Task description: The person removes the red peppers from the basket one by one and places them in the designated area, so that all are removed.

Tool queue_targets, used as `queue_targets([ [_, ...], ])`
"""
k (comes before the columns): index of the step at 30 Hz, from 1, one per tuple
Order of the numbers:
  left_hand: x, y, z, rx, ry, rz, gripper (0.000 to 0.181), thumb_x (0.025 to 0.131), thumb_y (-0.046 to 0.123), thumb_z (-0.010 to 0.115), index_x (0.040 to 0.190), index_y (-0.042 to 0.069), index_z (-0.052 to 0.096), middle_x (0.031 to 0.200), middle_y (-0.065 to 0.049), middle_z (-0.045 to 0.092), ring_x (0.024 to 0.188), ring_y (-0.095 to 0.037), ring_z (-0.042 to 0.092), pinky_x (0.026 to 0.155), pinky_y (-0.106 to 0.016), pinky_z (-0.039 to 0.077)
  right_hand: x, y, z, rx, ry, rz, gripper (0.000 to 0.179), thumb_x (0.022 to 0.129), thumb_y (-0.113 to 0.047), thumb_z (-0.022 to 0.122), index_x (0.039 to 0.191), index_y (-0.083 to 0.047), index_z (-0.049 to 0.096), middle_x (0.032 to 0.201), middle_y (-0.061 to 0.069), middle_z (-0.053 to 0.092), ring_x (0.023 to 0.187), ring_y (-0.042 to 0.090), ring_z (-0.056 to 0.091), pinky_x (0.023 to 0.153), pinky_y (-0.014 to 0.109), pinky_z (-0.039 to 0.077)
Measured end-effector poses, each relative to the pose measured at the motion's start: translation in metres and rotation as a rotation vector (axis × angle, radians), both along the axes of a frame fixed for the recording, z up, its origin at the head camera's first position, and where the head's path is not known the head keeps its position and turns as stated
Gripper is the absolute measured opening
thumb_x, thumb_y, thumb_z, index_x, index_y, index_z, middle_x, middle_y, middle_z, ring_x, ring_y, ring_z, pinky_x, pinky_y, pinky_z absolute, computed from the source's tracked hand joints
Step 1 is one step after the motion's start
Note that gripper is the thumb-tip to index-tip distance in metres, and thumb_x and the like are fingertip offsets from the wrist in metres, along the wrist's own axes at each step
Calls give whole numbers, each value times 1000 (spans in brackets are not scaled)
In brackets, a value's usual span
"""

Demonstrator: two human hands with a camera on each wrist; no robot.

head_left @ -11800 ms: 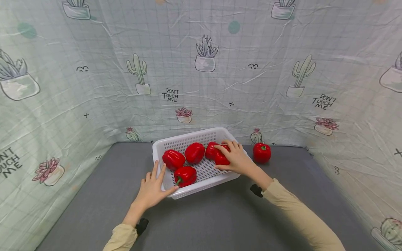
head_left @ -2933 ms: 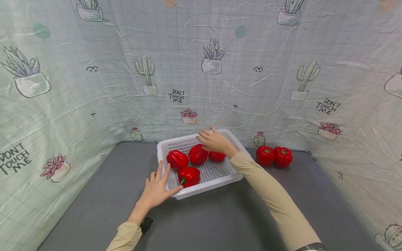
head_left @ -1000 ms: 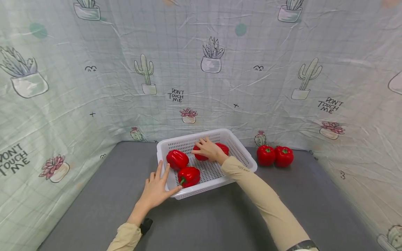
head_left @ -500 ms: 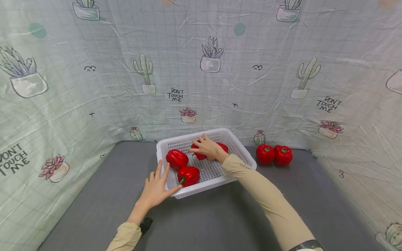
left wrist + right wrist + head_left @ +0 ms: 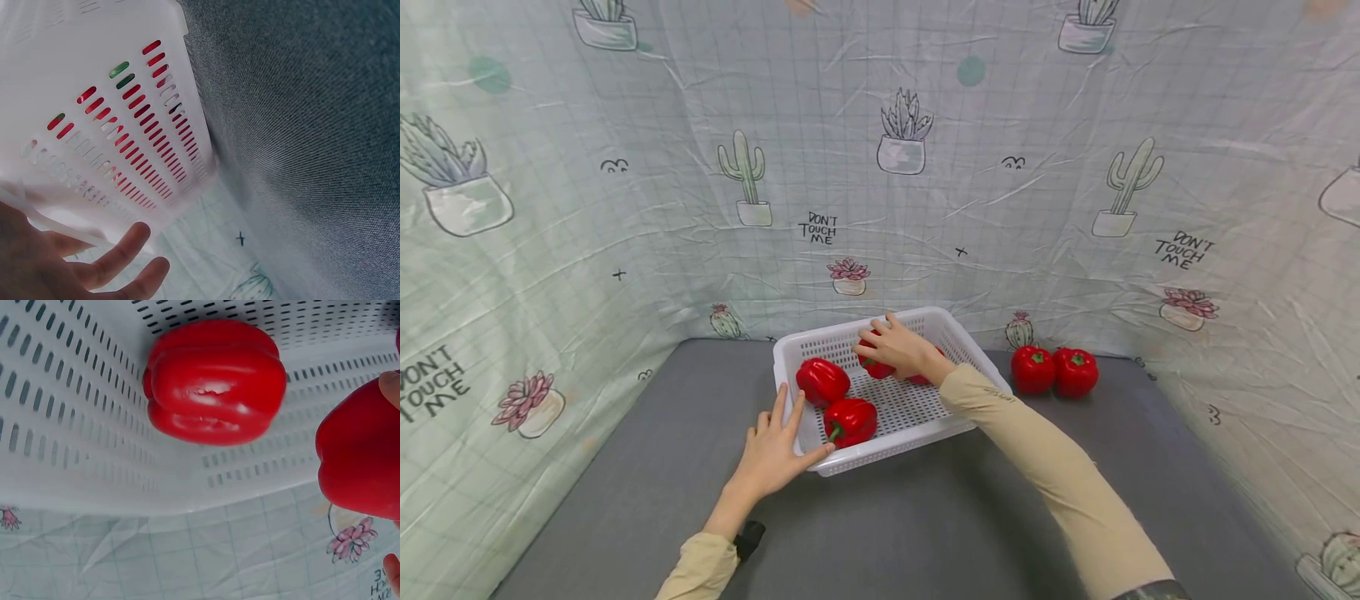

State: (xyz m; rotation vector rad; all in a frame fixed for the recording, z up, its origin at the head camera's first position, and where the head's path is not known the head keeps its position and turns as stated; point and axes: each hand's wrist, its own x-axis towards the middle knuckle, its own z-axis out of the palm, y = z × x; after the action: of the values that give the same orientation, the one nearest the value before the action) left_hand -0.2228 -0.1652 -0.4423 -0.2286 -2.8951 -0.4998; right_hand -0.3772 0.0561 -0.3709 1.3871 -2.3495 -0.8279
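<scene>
My right hand [image 5: 901,346] grips a red bell pepper [image 5: 874,365] over the back middle of a white perforated basket [image 5: 898,448]. In the right wrist view the held pepper [image 5: 359,453] is at the right, with a fingertip on its top. Another bell pepper [image 5: 215,384] lies on its side in the basket's corner; my wrist partly covers it in the head view. Two more bell peppers, one at the left [image 5: 822,382] and one nearer the front [image 5: 852,422], lie in the basket. My left hand [image 5: 769,457] rests spread on the basket's left corner, thumb along the front rim.
On the grey table [image 5: 880,533], right of the basket, two bell peppers [image 5: 1032,370] [image 5: 1076,372] stand side by side, stems up. A cactus-printed cloth [image 5: 902,208] hangs close behind the basket and along both sides.
A second bell pepper has joined the one on the table. My right hand has moved to another pepper, gripped it and shifted it slightly up and back. The left hand keeps its place.
</scene>
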Motion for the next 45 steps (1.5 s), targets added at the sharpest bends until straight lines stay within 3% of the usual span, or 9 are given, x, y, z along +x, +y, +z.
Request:
queue_targets([
  [9, 0, 0, -1, 7, 20, -5, 93, 71, 61, 58, 141, 9, 26, 148, -18, 14, 108, -37, 41, 80, -55, 40, 12, 7, 16, -34, 13, 30, 80, 67, -47, 71, 132, -19, 34, 135, 3, 40, 121, 25, 38, 99, 50, 33],
  [17, 0, -1, -1, 12, 19, -7, 93, 71, 61, 57, 141, 9, 24, 149, -17, 14, 108, -37, 40, 80, -55, 39, 30, 18, 24, -86, -32, 33, 81, 69, -50, 68, 134, -18, 34, 136, 2, 41, 120, 26, 39, 97, 51, 35],
  [25, 0, 0, -1, 14, 8, -11, 93, 71, 61, 57, 141, 9, 24, 149, -17, 12, 109, -38, 39, 81, -56, 38, 51, 33, 24, -253, -82, 57, 75, 64, -46, 73, 127, -21, 43, 128, 3, 46, 111, 25, 42, 90, 49, 38],
  [34, -1, 0, -1, 12, 16, -9, 93, 71, 61, 57, 141, 9, 25, 149, -17, 13, 109, -38, 39, 81, -57, 38, 66, 52, 22, -421, -46, 82, 76, 60, -46, 76, 125, -20, 47, 123, 6, 48, 109, 24, 41, 86, 44, 38],
  [45, -1, 0, 0, 20, 26, -19, 92, 71, 61, 57, 141, 8, 26, 148, -18, 14, 107, -37, 40, 80, -56, 38, 89, 73, 16, -614, 11, -11, 81, 58, -46, 74, 126, -15, 44, 124, 9, 45, 108, 26, 43, 80, 46, 41],
])
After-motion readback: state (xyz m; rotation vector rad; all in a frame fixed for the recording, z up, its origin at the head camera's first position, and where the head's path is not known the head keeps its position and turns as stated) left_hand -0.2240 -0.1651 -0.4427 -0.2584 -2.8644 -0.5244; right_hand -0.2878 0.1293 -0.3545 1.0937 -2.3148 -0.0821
